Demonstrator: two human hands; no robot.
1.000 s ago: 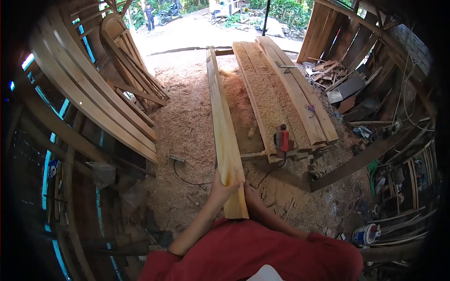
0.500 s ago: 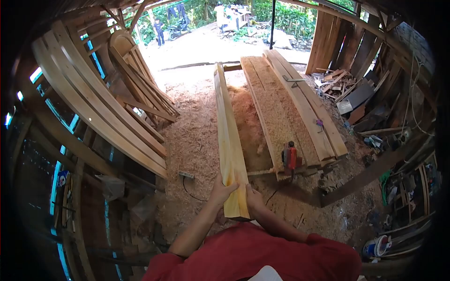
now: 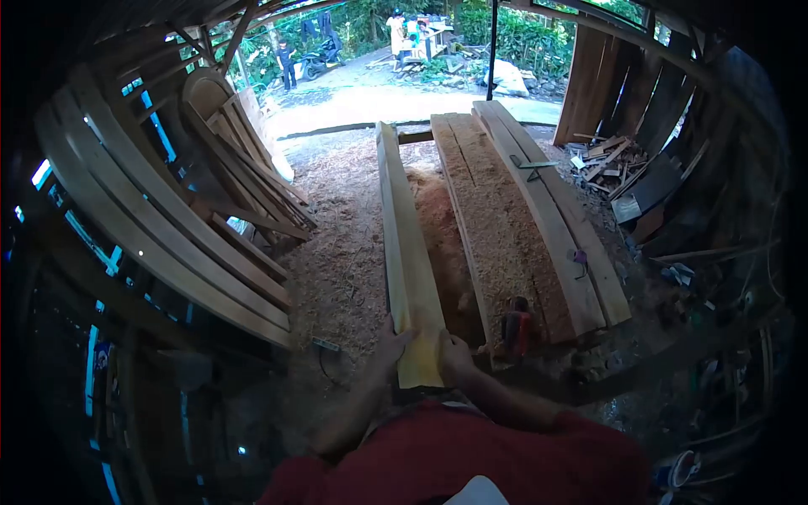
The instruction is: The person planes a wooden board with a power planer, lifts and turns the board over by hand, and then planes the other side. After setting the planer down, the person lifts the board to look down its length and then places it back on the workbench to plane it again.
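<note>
Near end of plank (image 3: 410,261) has shifted farther forward; left hand (image 3: 387,347) and right hand (image 3: 457,357) pinch its sides; even grip resists twist.

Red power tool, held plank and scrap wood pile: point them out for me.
Red power tool (image 3: 518,329): head view, on its red body.
Held plank (image 3: 410,261): head view, about midway along its upper face.
Scrap wood pile (image 3: 608,165): head view, middle of the heap.

Both hands (image 3: 420,349) grip the near end of a long beam (image 3: 406,252), left of shavings-covered planks (image 3: 505,227)
</note>
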